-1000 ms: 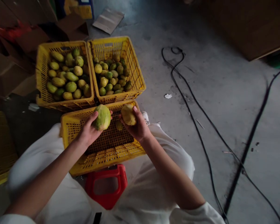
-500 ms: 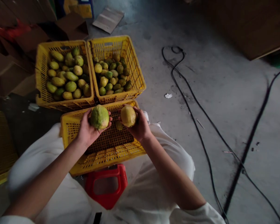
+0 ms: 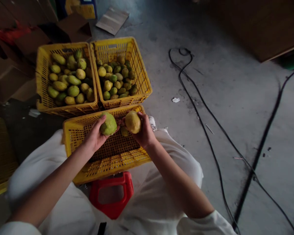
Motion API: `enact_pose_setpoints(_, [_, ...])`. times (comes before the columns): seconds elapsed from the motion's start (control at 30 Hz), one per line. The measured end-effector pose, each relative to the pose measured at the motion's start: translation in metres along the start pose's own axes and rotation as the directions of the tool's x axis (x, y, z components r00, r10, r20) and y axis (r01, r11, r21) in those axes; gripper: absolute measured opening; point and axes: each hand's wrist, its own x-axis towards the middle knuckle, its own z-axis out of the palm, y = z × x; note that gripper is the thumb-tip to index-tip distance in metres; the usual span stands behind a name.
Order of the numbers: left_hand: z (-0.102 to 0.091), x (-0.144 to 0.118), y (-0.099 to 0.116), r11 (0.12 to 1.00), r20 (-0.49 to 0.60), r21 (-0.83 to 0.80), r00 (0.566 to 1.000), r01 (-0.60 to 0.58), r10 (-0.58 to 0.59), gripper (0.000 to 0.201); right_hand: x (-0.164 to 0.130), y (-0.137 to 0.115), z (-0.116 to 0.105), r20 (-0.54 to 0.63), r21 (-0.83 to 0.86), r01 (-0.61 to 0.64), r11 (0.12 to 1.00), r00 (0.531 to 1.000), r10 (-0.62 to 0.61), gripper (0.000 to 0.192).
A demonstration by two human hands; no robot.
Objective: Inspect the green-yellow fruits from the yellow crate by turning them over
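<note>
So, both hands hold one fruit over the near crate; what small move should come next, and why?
Probably the left hand should carry its greener fruit to the far-left crate, which holds similarly large fruit. The right hand keeps the yellow fruit meanwhile.

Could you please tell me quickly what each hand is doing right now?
Left hand: closed on a green fruit.
Right hand: closed on a yellow fruit.

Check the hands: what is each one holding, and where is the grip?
Left hand cups a green fruit from below and the side. Right hand holds a yellow fruit around its right side, fingers over the top.
</note>
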Motion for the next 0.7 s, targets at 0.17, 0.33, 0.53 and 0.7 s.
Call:
enact_pose_setpoints(0.17, [-0.001, -0.001, -0.001, 0.998, 0.021, 0.034, 0.999, 0.045, -0.045, 0.018, 0.002, 0.004, 0.001, -0.05, -0.051, 0.068, 0.996, 0.996, -0.07, 0.041])
enact_pose_setpoints(0.33, [-0.005, -0.001, 0.001, 1.0, 0.054, -0.017, 0.999, -0.002, 0.003, 0.015, -0.003, 0.002, 0.002, 0.002, -0.067, 0.138, 0.988, 0.99, -0.139, 0.042])
enact_pose_setpoints(0.53, [-0.011, 0.003, -0.004, 0.999, 0.106, 0.012, 0.993, -0.048, 0.047, 0.042, -0.004, -0.004, 0.003, -0.05, 0.019, 0.028, 0.999, 0.998, -0.028, 0.042])
enact_pose_setpoints(0.7, [-0.014, 0.005, -0.006, 1.0, 0.095, -0.003, 0.995, -0.012, 0.012, 0.032, -0.004, -0.005, 0.004, -0.082, 0.03, -0.061, 0.998, 0.995, 0.063, 0.039])
